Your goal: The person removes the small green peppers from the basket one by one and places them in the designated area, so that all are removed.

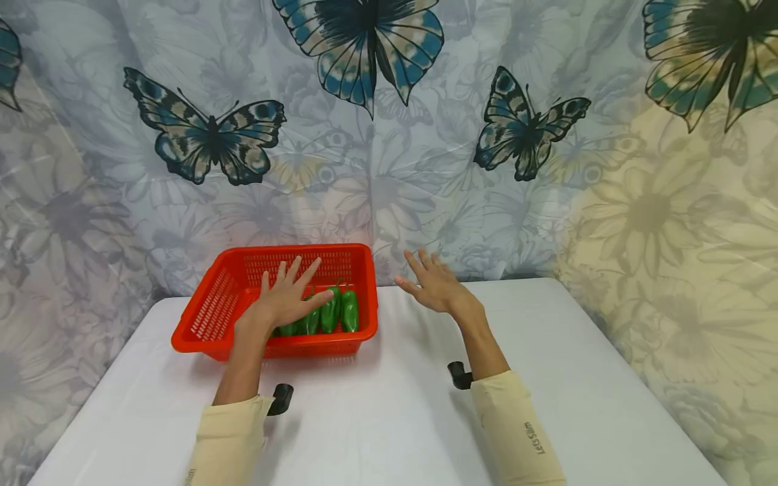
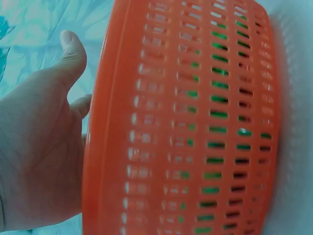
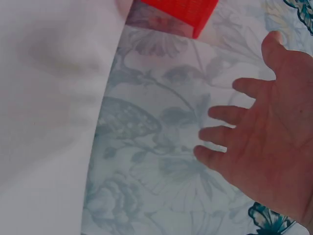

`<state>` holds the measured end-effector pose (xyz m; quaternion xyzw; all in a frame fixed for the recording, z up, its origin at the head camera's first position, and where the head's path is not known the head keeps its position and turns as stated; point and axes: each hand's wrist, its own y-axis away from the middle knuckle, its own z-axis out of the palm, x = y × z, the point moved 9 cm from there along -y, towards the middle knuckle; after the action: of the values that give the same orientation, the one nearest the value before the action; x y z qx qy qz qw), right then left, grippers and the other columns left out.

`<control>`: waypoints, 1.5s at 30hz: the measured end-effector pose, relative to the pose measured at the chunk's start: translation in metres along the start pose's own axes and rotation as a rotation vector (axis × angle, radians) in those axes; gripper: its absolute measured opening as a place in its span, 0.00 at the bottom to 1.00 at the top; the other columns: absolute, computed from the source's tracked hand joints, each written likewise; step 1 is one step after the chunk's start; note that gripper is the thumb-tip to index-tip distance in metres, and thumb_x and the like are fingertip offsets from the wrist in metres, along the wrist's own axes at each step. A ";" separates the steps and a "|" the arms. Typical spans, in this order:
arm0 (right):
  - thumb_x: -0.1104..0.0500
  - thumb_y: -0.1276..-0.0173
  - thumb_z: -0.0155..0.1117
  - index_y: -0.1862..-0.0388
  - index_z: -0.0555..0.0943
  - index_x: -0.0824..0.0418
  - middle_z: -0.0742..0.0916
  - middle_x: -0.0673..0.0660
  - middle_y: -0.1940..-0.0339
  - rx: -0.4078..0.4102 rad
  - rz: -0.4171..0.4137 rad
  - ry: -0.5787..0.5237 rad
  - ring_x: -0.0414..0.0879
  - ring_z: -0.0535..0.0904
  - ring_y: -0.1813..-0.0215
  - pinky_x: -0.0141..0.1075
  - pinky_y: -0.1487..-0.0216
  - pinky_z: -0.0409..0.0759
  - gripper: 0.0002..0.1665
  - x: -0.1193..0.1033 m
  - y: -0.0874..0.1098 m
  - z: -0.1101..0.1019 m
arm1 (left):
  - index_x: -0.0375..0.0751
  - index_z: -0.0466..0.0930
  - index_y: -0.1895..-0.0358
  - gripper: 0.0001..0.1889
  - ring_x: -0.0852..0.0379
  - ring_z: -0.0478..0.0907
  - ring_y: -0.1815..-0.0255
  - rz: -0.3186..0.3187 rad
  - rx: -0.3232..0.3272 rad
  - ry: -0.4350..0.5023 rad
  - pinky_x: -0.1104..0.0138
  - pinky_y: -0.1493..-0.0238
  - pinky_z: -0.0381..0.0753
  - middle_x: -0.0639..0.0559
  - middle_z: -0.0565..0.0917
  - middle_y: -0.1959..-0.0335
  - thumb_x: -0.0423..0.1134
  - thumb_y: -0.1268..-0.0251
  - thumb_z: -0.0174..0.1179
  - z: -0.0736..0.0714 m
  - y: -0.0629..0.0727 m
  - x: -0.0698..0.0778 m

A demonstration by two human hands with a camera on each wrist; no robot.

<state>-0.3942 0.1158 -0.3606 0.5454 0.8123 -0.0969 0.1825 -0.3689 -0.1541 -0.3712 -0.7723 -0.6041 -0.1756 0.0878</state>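
Note:
Several green peppers (image 1: 349, 312) lie side by side in the right part of a red plastic basket (image 1: 213, 347) with slotted walls. My left hand (image 1: 284, 300) is over the basket, fingers spread and straight, and hides some of the peppers. In the left wrist view the basket wall (image 2: 117, 147) covers most of that hand's fingers, with green showing through the slots. To the right of the basket, my right hand (image 1: 434, 285) is held above the table, its fingers spread and nothing in them. The right wrist view shows its palm, apart from the basket's corner (image 3: 195, 24).
A white-covered table (image 1: 377, 418) bears the basket at its back left. Behind it hangs a curtain (image 1: 413, 202) printed with butterflies and flowers. Black wrist mounts (image 1: 279, 399) stick out from the beige sleeves (image 1: 234, 439).

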 end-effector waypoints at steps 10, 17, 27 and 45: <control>0.37 0.17 0.48 0.12 0.52 0.52 0.65 0.63 0.15 0.100 -0.068 -0.126 0.64 0.60 0.15 0.65 0.18 0.62 0.43 -0.013 0.000 0.008 | 0.53 0.35 0.13 0.50 0.15 0.33 0.18 -0.048 0.096 0.081 0.21 0.25 0.26 0.25 0.38 0.15 0.73 0.26 0.46 -0.017 0.028 -0.059; 0.46 0.18 0.56 0.18 0.65 0.58 0.75 0.60 0.21 0.211 -0.164 -0.144 0.60 0.70 0.20 0.58 0.21 0.71 0.35 -0.050 -0.005 0.009 | 0.47 0.33 0.13 0.51 0.11 0.35 0.21 -0.123 0.191 0.121 0.18 0.28 0.28 0.19 0.39 0.18 0.70 0.25 0.47 -0.046 0.051 -0.110; 0.52 0.19 0.61 0.28 0.76 0.62 0.85 0.61 0.33 0.174 -0.312 -0.026 0.56 0.82 0.33 0.48 0.27 0.79 0.27 -0.119 -0.036 0.016 | 0.40 0.30 0.15 0.53 0.11 0.39 0.23 -0.243 0.178 0.081 0.15 0.31 0.35 0.12 0.39 0.22 0.71 0.24 0.43 -0.068 0.053 -0.156; 0.49 0.20 0.61 0.35 0.81 0.54 0.90 0.52 0.63 0.046 -0.195 0.280 0.46 0.88 0.56 0.48 0.43 0.81 0.20 -0.123 -0.053 0.049 | 0.36 0.22 0.18 0.50 0.24 0.75 0.41 -0.247 0.043 0.179 0.32 0.38 0.80 0.13 0.58 0.27 0.66 0.19 0.39 -0.040 0.031 -0.179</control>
<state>-0.3920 -0.0268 -0.3581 0.4761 0.8765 -0.0557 0.0445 -0.3828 -0.3368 -0.3997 -0.6713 -0.6879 -0.2403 0.1356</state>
